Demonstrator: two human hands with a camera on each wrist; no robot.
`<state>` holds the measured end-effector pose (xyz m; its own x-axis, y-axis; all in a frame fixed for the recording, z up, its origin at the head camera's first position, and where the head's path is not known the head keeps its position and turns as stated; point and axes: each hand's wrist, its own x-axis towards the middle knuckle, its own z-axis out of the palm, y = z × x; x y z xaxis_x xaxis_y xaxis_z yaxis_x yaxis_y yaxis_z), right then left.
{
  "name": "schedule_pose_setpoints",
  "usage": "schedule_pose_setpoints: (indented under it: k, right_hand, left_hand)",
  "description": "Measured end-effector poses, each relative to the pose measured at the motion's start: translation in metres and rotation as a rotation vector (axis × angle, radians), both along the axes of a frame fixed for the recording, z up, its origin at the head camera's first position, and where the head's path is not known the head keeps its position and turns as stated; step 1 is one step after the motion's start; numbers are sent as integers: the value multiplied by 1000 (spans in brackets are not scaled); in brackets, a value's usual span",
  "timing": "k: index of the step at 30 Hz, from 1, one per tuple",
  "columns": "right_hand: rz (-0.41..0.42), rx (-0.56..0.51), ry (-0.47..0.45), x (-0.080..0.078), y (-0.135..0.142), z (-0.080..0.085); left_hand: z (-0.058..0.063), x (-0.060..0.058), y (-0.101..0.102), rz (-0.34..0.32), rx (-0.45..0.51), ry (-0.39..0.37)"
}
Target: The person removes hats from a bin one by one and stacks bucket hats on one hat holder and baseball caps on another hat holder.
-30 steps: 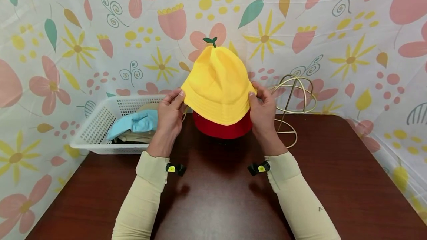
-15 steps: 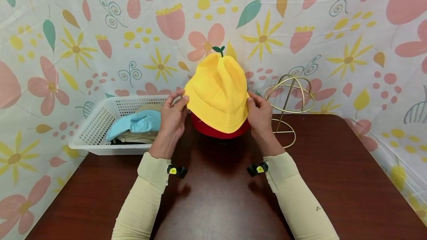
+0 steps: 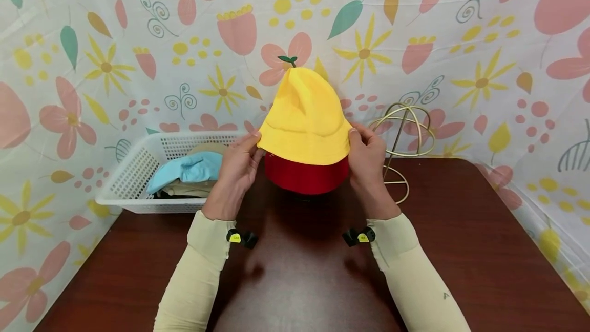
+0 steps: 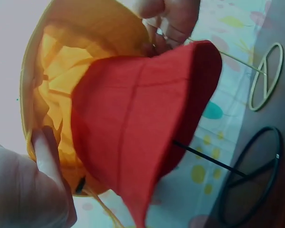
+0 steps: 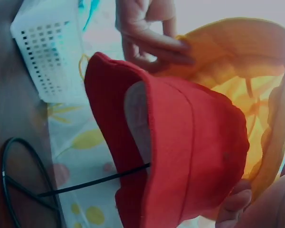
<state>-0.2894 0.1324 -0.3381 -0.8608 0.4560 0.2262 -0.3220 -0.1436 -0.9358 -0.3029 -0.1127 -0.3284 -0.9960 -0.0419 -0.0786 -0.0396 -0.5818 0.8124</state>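
A soft yellow hat (image 3: pixel 306 117) was directly above a red hat (image 3: pixel 306 178), its open side facing the red crown; whether the two touched could not be told. It had a creased crown, a stitched, flared brim and a green two-leaf sprout (image 3: pixel 291 60) on top, with a thin cord (image 4: pixel 103 206) hanging below. The left hand (image 3: pixel 237 168) and right hand (image 3: pixel 369 160) pinched opposite edges of its brim, either side of the red hat, which sat on a black wire stand (image 4: pixel 209 159).

Yellow labels (image 3: pixel 235 238) on the wrist devices, nearer the person than the red hat, were too small to read. Left of the red hat, a white perforated basket (image 3: pixel 124 202) held a light-blue cloth item (image 3: pixel 184 172) over beige ones (image 3: pixel 186 189).
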Motion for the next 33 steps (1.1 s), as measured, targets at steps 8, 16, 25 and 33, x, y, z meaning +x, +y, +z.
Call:
schedule_pose_setpoints:
  k: [8, 16, 25, 33]
  right_hand:
    - [-36, 93, -88, -6, -4, -19]
    - [-82, 142, -131, -11, 1, -27]
    - [2, 113, -235, -17, 9, -44]
    - [-2, 160, -262, -21, 15, -53]
  left_hand:
    - [-13, -7, 3, 14, -62, -64]
    - [-12, -6, 4, 44, -143, -62]
    - [-31, -14, 9, 54, -218, -133]
    - [-44, -14, 20, 62, -321, -109]
